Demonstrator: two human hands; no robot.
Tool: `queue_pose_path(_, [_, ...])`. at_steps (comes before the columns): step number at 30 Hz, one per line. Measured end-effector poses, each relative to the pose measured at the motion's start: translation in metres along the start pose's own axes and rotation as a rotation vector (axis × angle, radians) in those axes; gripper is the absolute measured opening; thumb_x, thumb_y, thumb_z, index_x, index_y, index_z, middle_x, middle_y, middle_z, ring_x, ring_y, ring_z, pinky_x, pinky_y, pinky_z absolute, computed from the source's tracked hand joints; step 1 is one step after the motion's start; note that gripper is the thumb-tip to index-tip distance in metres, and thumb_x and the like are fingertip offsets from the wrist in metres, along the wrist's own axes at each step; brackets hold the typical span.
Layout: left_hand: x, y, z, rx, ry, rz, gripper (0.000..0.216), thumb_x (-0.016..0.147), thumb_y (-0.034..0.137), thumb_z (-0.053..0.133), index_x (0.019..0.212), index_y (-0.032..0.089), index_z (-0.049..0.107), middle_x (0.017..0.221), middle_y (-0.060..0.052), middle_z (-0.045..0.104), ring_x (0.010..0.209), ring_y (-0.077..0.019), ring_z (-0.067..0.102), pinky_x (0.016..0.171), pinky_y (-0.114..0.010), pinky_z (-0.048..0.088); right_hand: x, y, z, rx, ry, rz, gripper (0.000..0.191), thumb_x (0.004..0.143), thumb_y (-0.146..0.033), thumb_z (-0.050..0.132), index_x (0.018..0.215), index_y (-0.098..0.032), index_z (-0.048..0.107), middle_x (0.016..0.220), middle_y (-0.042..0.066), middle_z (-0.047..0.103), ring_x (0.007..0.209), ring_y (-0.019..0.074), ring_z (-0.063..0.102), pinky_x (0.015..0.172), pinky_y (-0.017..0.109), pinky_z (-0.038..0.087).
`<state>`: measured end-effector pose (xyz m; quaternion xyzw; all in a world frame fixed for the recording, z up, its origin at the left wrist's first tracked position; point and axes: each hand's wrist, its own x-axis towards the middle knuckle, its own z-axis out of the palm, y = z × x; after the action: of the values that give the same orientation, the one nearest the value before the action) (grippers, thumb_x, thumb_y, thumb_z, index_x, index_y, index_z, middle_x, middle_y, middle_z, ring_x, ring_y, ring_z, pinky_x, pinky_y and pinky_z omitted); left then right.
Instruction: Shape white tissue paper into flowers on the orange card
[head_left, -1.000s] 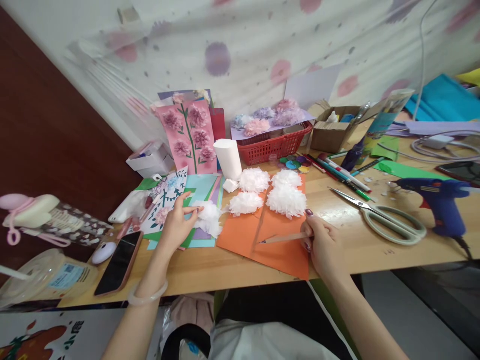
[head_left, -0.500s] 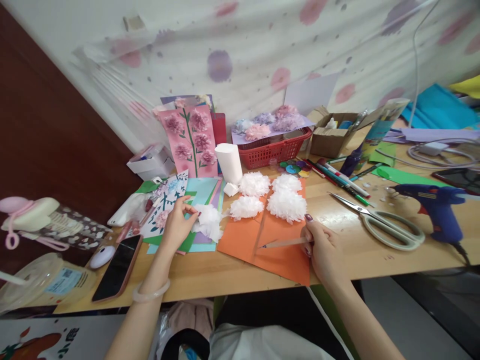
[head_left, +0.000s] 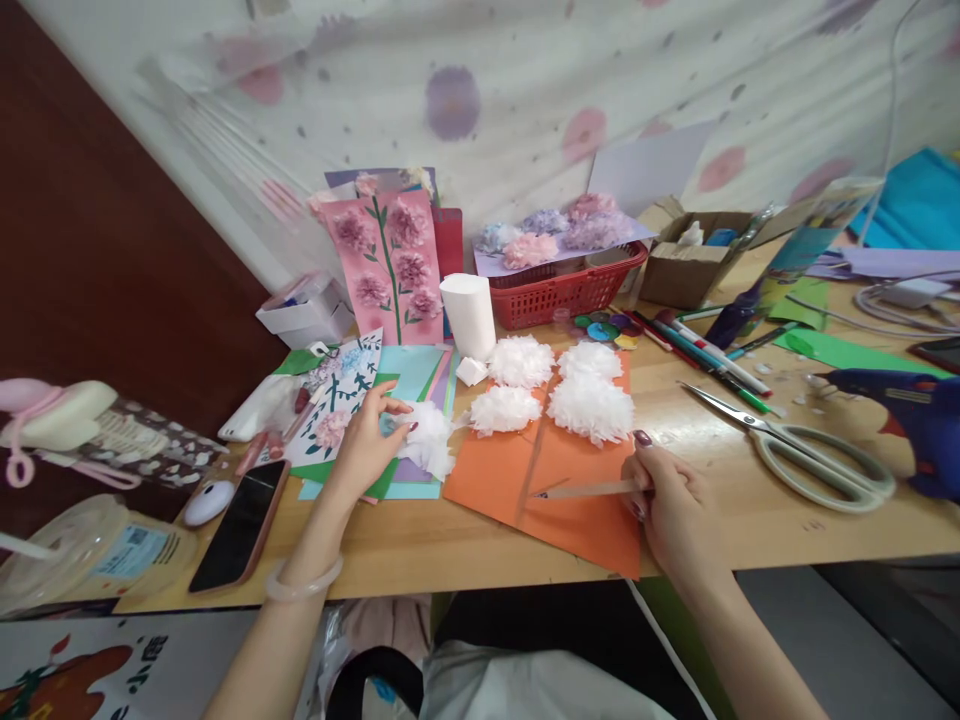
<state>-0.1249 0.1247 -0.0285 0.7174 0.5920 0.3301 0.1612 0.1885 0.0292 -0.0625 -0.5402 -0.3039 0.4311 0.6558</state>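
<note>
My left hand pinches a white tissue-paper flower that lies on a stack of coloured paper sheets. My right hand is closed around a pencil, whose tip rests on an orange paper sheet. Three more white tissue flowers sit at the far end of the orange sheet. A white paper roll stands just behind them.
Large scissors and a blue glue gun lie to the right. Pens, a red basket with pastel flowers, a cardboard box and a pink flower card stand behind. A phone and mouse lie left.
The view has shifted slightly, so everything sits a little further right. Both hands keep their holds on the flower and the pencil.
</note>
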Motion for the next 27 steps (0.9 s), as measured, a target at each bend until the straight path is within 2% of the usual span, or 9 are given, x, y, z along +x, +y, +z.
queue_pose_path(4, [0.007, 0.002, 0.002, 0.066, -0.071, 0.008, 0.058, 0.078, 0.02, 0.06, 0.133, 0.018, 0.044, 0.098, -0.004, 0.071, 0.107, -0.0241, 0.065, 0.107, -0.048, 0.04, 0.0, -0.001, 0.001, -0.016, 0.01, -0.009, 0.054, 0.085, -0.051, 0.066, 0.049, -0.023, 0.037, 0.04, -0.006, 0.033, 0.04, 0.0102, 0.031, 0.043, 0.029, 0.022])
queue_pose_path(9, [0.002, 0.003, -0.004, 0.056, -0.073, -0.002, 0.058, 0.078, 0.02, 0.058, 0.135, 0.02, 0.045, 0.085, 0.001, 0.068, 0.099, -0.0234, 0.067, 0.105, -0.048, 0.042, -0.001, -0.001, 0.002, -0.017, 0.011, 0.004, 0.054, 0.085, -0.052, 0.066, 0.049, -0.023, 0.037, 0.04, -0.006, 0.031, 0.04, 0.0104, 0.029, 0.043, 0.03, 0.02])
queue_pose_path(12, [-0.003, 0.001, -0.011, -0.037, -0.082, -0.004, 0.055, 0.078, 0.023, 0.059, 0.132, 0.022, 0.049, 0.082, 0.003, 0.066, 0.092, -0.0205, 0.068, 0.102, -0.044, 0.046, -0.001, -0.001, 0.002, -0.029, 0.012, 0.001, 0.055, 0.084, -0.053, 0.066, 0.048, -0.024, 0.036, 0.04, -0.005, 0.031, 0.04, 0.0108, 0.029, 0.043, 0.03, 0.019])
queue_pose_path(16, [-0.008, 0.001, -0.021, -0.278, -0.127, -0.059, 0.037, 0.075, 0.03, 0.064, 0.111, 0.02, 0.062, 0.08, 0.0, 0.064, 0.082, -0.0188, 0.066, 0.085, -0.038, 0.055, -0.002, -0.001, 0.001, -0.013, 0.005, -0.007, 0.055, 0.084, -0.051, 0.067, 0.048, -0.023, 0.037, 0.041, -0.006, 0.03, 0.041, 0.0107, 0.029, 0.044, 0.03, 0.019])
queue_pose_path(18, [-0.012, 0.007, -0.025, -0.377, -0.144, -0.136, 0.036, 0.072, 0.032, 0.07, 0.106, 0.02, 0.065, 0.083, -0.003, 0.067, 0.082, -0.0193, 0.067, 0.077, -0.035, 0.057, -0.002, -0.001, 0.001, -0.01, 0.005, -0.01, 0.055, 0.084, -0.05, 0.068, 0.048, -0.023, 0.037, 0.041, -0.005, 0.031, 0.042, 0.0106, 0.03, 0.045, 0.03, 0.02])
queue_pose_path(22, [-0.026, 0.029, -0.025, -0.498, -0.137, -0.296, 0.044, 0.072, 0.033, 0.074, 0.113, 0.021, 0.065, 0.093, -0.006, 0.074, 0.08, -0.0204, 0.068, 0.065, -0.031, 0.057, -0.001, -0.001, 0.001, -0.018, -0.006, -0.012, 0.056, 0.085, -0.051, 0.066, 0.047, -0.023, 0.037, 0.04, -0.005, 0.033, 0.041, 0.0103, 0.03, 0.045, 0.03, 0.022])
queue_pose_path(24, [-0.034, 0.042, -0.019, -0.592, -0.135, -0.313, 0.047, 0.068, 0.034, 0.077, 0.111, 0.02, 0.066, 0.092, -0.007, 0.075, 0.079, -0.0211, 0.069, 0.065, -0.031, 0.056, 0.0, 0.001, 0.001, -0.006, -0.016, -0.014, 0.056, 0.086, -0.053, 0.065, 0.048, -0.022, 0.038, 0.04, -0.005, 0.033, 0.041, 0.01, 0.03, 0.044, 0.03, 0.022])
queue_pose_path(27, [-0.049, 0.061, 0.0, -0.789, -0.181, -0.313, 0.05, 0.063, 0.033, 0.082, 0.107, 0.017, 0.065, 0.084, -0.006, 0.075, 0.079, -0.021, 0.07, 0.072, -0.032, 0.057, 0.001, 0.003, 0.0, 0.014, -0.019, -0.027, 0.056, 0.087, -0.054, 0.064, 0.049, -0.022, 0.039, 0.039, -0.005, 0.034, 0.04, 0.0095, 0.03, 0.043, 0.028, 0.022])
